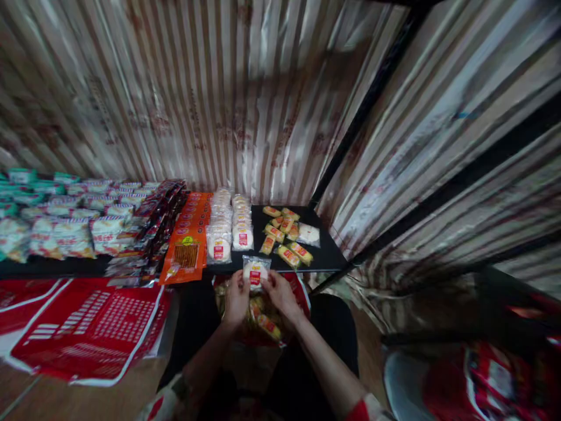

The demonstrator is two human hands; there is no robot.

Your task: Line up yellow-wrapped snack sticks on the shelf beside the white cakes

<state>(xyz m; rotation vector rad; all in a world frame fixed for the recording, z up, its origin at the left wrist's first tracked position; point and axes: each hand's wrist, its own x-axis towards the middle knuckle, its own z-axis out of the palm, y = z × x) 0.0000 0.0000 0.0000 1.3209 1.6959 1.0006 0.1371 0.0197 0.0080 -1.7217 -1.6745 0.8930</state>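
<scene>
One small clear-wrapped packet (255, 275), with a white disc and a red label, is held by its two side edges: the left hand (236, 298) pinches one edge and the right hand (280, 291) the other. The fingers of both are closed on the wrapper. The edge grip appears chosen to spare the contents and leaves the label facing up. The packet is above a red bag (303, 297), just off the front edge of the table (326, 254). The bag stands between the dark-clothed knees (337, 327), presumably to steady it with its mouth upward; it contains yellow-wrapped packets (268, 326), and its lower contents are hidden. To the right, a pale container (405, 380) has red packaging beside or inside it; blur prevents a finding. To the left, below table level, lies a flat red printed sheet or bag (94, 327) with white edging. On the table, an orange packet (187, 234) overhangs the front edge. Beside it, white packets (219, 245) overlap in two rows, an arrangement that probably saves room and keeps stock countable. Yellow packets (289, 255) lie loosely grouped at the right, near a separate white packet (309, 235). At the left are dark packets (162, 216), striped-top packets (107, 234) and green packets (21, 175). Striped sheeting (245, 105) hangs behind.
</scene>
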